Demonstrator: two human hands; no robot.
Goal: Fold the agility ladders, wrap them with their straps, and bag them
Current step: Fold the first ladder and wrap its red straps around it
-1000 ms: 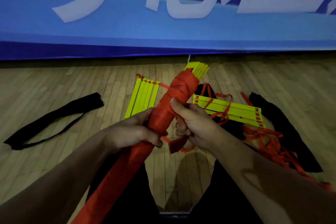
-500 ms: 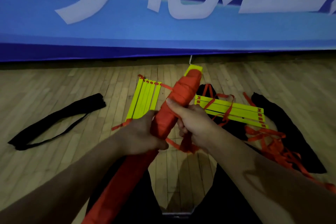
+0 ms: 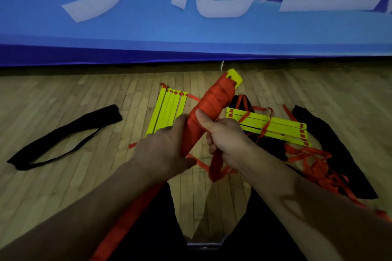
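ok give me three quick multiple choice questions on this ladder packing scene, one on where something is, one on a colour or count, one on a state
1. Where does the empty black bag with its thin strap lie?
A. on the floor to the person's left
B. across the person's lap
C. hung on the blue banner

2. What colour are the ladder rungs on the floor?
A. white
B. yellow
C. green

3. What state is the held ladder bundle in?
A. spread out flat
B. zipped inside a bag
C. wound in orange strap, gripped by both hands

Answers:
1. A, it lies flat on the wooden floor at the left of the view.
2. B, both loose stacks are bright yellow with orange straps.
3. C, the left hand and right hand grip the wrapped roll, with yellow rung ends showing at its top.
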